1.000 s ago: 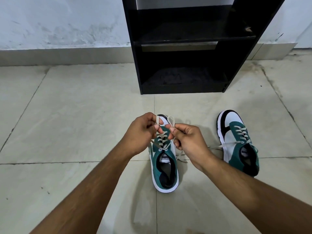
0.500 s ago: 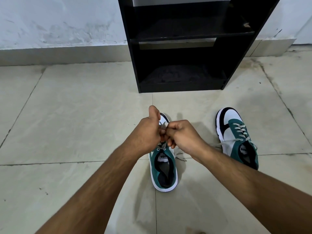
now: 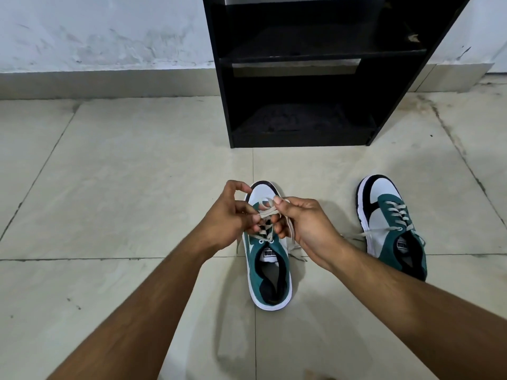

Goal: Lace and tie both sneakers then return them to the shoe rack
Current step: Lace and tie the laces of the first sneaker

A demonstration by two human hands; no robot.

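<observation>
A green, white and black sneaker (image 3: 270, 272) stands on the floor in front of me, toe pointing away. Both hands hover over its laces (image 3: 267, 211). My left hand (image 3: 230, 215) pinches a lace strand at the left, and my right hand (image 3: 304, 223) pinches a small loop of lace at the right. The lace ends trail down past my right palm. A second matching sneaker (image 3: 389, 223) stands to the right, laced, with a loose lace end lying out to its left. The black shoe rack (image 3: 301, 72) stands beyond, with nothing visible on its shelves.
Pale floor tiles (image 3: 123, 187) with dark grout lines spread all around. A stained white wall (image 3: 96, 31) with a low skirting runs behind the rack. My two bare forearms reach in from the bottom corners.
My hands, pressed together half a second ago, have drawn slightly apart, and a small lace loop now shows between them. The view has shifted a little.
</observation>
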